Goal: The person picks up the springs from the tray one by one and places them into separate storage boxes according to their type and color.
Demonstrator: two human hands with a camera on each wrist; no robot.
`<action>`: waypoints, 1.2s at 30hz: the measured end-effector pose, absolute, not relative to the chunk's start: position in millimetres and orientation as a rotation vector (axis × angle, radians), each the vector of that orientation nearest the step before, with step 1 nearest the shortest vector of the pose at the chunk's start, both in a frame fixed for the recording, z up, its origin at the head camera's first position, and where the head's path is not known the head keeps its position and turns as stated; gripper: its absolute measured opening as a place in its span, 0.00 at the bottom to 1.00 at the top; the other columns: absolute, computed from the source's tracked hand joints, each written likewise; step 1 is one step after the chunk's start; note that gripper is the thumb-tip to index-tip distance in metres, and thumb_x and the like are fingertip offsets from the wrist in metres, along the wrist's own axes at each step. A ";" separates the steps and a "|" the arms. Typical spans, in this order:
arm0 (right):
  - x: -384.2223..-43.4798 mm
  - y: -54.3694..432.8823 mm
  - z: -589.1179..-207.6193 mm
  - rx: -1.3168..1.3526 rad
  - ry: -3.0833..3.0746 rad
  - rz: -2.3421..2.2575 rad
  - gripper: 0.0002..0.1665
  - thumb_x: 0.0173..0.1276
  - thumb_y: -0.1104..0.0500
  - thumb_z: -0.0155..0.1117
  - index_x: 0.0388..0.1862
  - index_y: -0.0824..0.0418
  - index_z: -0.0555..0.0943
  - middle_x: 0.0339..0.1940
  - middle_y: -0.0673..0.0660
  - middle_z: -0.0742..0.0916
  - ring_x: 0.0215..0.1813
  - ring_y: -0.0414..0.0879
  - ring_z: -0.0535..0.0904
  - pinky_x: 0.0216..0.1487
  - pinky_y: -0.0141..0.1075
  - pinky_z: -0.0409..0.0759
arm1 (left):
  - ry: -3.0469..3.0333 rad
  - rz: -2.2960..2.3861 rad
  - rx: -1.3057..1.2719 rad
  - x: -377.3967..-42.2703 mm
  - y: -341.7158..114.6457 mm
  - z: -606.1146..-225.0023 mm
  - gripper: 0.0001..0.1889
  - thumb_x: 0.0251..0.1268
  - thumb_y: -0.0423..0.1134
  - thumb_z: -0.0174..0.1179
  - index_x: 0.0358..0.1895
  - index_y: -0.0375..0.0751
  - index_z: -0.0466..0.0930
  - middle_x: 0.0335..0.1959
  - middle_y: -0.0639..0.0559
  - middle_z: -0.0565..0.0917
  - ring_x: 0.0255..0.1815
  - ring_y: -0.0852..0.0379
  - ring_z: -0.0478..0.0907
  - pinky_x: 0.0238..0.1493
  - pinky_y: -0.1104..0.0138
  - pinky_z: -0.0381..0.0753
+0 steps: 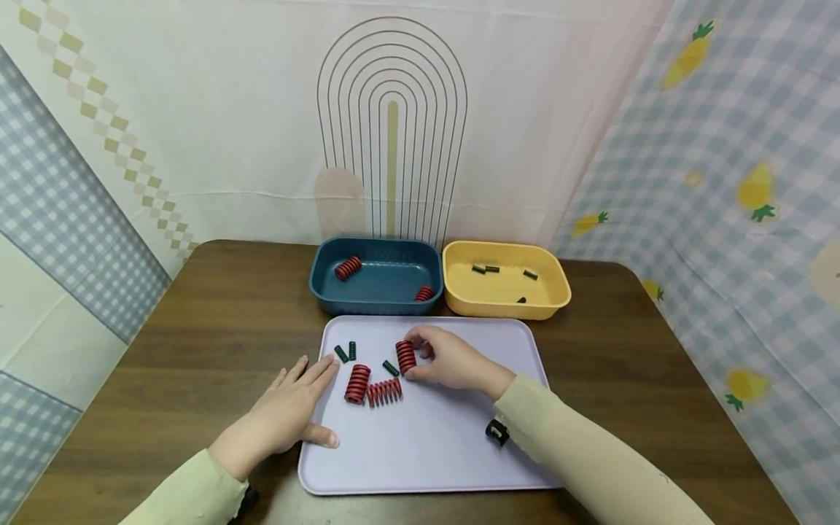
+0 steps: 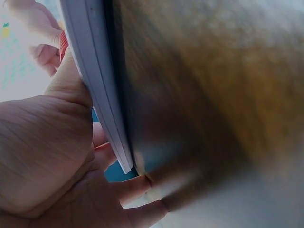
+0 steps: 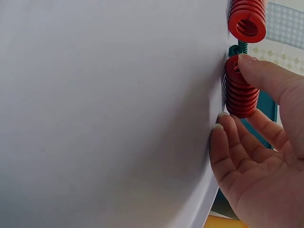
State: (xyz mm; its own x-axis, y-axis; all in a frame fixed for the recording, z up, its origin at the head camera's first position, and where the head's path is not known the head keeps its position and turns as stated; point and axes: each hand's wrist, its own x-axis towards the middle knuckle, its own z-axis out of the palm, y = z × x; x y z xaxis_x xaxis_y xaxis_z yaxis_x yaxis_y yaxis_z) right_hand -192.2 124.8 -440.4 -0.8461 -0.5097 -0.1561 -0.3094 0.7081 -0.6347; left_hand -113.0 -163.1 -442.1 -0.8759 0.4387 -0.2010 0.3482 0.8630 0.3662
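My right hand (image 1: pixel 453 361) pinches a red coil spring (image 1: pixel 405 356) end to end, thumb on the near end and fingers at the far end. In the right wrist view this spring (image 3: pixel 242 95) lies close to the tray surface. My left hand (image 1: pixel 285 408) rests with spread fingers on the left rim of the pale lilac tray (image 1: pixel 433 452). Also on the tray lie a tightly coiled red spring (image 1: pixel 357 384), a looser red spring (image 1: pixel 384 392) and three small dark green springs, one (image 1: pixel 390 368) beside the held spring.
Behind the tray stands a blue bin (image 1: pixel 377 305) with two red springs in it. Touching its right side is a yellow bin (image 1: pixel 508 309) holding several small green springs. A brown wooden table (image 1: pixel 216 328) carries everything, with fabric hanging behind and at the sides.
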 end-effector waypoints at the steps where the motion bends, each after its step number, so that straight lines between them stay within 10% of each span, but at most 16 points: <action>1: -192.4 125.1 -439.9 -0.639 2.599 -0.886 0.30 0.56 0.49 0.76 0.56 0.53 0.76 0.46 0.47 0.80 0.46 0.41 0.77 0.50 0.38 0.75 | 2.759 0.466 0.596 -113.3 -163.2 -442.0 0.59 0.39 0.65 0.71 0.75 0.37 0.57 0.75 0.41 0.56 0.73 0.30 0.48 0.65 0.34 0.49; 36: -223.1 127.9 -414.2 -0.375 2.799 -1.470 0.30 0.57 0.46 0.74 0.54 0.53 0.73 0.45 0.49 0.79 0.45 0.44 0.76 0.45 0.38 0.78 | 2.762 0.448 0.582 -114.7 -163.2 -445.7 0.60 0.38 0.67 0.70 0.75 0.38 0.56 0.76 0.42 0.56 0.73 0.31 0.48 0.65 0.34 0.49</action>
